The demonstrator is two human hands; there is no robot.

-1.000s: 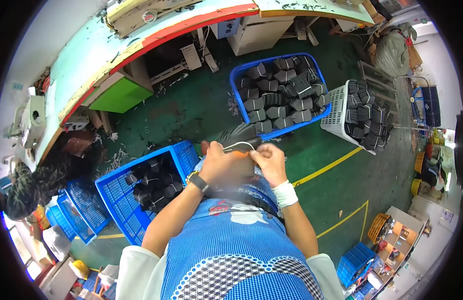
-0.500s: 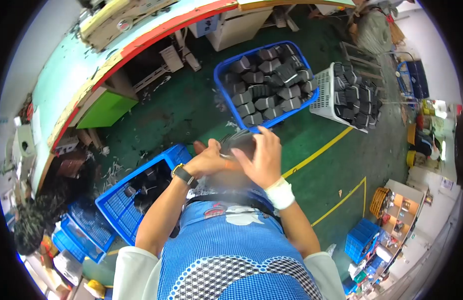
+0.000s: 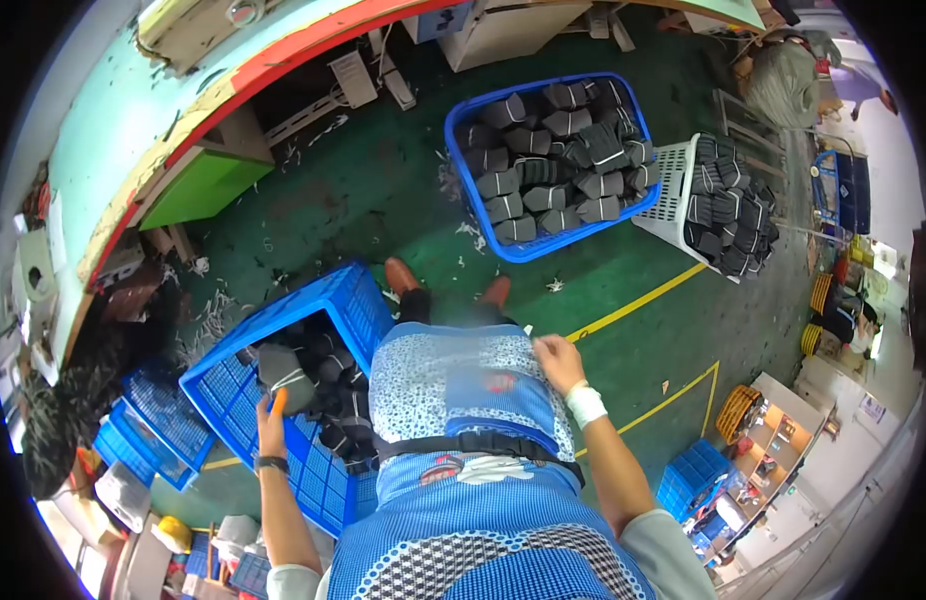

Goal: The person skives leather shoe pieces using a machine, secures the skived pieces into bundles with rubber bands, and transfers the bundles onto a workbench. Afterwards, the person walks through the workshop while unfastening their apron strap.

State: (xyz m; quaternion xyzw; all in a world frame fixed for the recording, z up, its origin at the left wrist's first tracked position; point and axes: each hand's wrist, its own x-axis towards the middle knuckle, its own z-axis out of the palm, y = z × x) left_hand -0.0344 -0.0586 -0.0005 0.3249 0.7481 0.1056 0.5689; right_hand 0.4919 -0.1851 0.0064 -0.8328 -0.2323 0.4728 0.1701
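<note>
My left hand [image 3: 270, 428], with an orange cover on one digit, reaches over the blue crate [image 3: 218, 385] at my left. It grips a bundle of dark grey pieces [image 3: 286, 378] tied with white string. Further dark bundles [image 3: 348, 415] lie inside this crate. Beside my blue apron [image 3: 463, 385], my right hand [image 3: 561, 366] has its fingers curled together, with a white band at the wrist. A small white bit shows by its fingertips; whether they hold it I cannot make out.
Ahead stands a blue basket [image 3: 488, 235] full of tied dark bundles, with a white basket [image 3: 668, 190] of similar bundles beside it. A red-edged worktable [image 3: 273, 70] curves along the upper left. Scraps litter the green floor [image 3: 323, 215]. Blue crates [image 3: 695, 475] stand at right.
My hands were together in front of me around a blurred dark bundle. Now they are apart: the left has moved to the left crate with a bundle, the right is beside my apron.
</note>
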